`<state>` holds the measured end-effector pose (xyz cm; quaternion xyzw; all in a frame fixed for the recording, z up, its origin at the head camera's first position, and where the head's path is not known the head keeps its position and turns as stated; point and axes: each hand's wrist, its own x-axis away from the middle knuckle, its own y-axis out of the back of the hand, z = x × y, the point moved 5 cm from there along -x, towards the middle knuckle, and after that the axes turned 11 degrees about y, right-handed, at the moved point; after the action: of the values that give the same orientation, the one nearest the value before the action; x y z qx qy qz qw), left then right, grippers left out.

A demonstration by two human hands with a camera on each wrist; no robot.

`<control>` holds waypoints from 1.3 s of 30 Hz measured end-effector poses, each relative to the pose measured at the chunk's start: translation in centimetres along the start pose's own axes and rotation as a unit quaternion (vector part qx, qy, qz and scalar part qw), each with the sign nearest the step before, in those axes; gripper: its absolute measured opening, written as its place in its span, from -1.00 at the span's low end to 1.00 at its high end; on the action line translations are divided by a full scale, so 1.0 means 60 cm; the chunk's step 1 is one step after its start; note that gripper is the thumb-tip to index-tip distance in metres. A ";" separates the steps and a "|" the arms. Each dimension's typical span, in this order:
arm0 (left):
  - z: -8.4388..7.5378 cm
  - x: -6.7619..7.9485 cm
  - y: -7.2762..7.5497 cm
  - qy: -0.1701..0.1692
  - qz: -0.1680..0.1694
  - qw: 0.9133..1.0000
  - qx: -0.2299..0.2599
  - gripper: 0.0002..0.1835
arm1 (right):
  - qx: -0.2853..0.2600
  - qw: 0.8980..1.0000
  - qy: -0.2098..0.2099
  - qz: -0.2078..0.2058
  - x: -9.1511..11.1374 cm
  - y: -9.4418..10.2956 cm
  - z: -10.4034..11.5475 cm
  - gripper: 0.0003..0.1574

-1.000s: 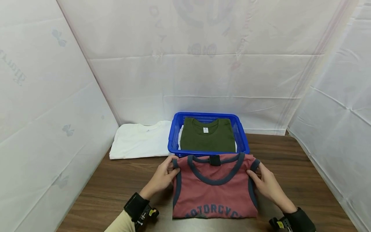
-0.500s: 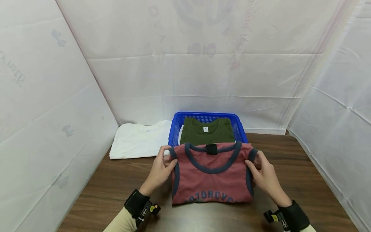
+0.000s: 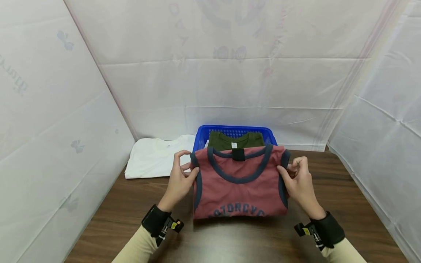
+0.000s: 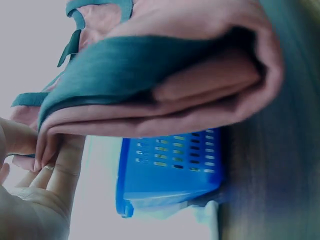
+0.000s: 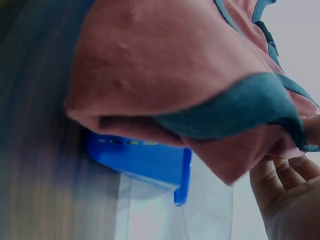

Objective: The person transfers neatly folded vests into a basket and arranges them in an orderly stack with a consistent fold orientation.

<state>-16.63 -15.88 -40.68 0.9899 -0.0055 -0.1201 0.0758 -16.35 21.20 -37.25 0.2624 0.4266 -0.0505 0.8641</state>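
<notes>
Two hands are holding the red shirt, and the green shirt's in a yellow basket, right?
Almost: the basket is blue, as the head view shows. The left hand and right hand do hold the red shirt, and the green shirt is in the basket.

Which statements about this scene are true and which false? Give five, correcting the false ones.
1. The left hand and the right hand grip the red shirt. True.
2. A green shirt lies in the blue basket. True.
3. In the head view, a white shirt lies right of the basket. False: it lies left.
4. The collar trim on the red shirt is yellow. False: it is dark blue-grey.
5. The red shirt partly hides the basket in the head view. True.
</notes>
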 end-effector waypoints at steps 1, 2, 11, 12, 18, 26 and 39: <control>-0.004 -0.001 0.000 -0.007 -0.007 1.000 0.001 -0.45 | -0.001 1.000 0.006 -0.003 -0.006 0.001 0.010 -0.52; -0.008 -0.002 0.001 -0.014 -0.015 1.000 0.001 -0.47 | -0.005 1.000 0.015 -0.006 -0.011 0.002 0.019 -0.52; -0.044 -0.022 0.006 -0.093 -0.029 0.995 -0.016 -0.96 | -0.019 0.995 0.093 -0.007 -0.029 -0.002 -0.004 -0.77; -0.048 -0.025 0.007 -0.101 -0.029 0.994 -0.023 -0.93 | -0.020 0.995 0.095 -0.004 -0.030 -0.002 -0.012 -0.75; -0.061 -0.047 0.011 -0.089 -0.045 0.994 -0.033 -0.82 | -0.008 0.994 0.107 -0.003 -0.057 0.004 -0.016 -0.62; -0.076 -0.072 0.008 -0.066 -0.042 0.995 -0.064 -0.61 | 0.026 0.994 0.109 0.020 -0.089 0.005 -0.024 -0.49; -0.096 -0.122 0.002 -0.086 -0.041 0.988 -0.119 -0.43 | 0.053 0.989 0.106 0.087 -0.125 -0.007 -0.043 -0.15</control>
<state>-22.35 -14.94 -33.43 0.9591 0.0426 -0.2074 0.1876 -23.07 21.11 -32.97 0.3479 0.4884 0.0301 0.7997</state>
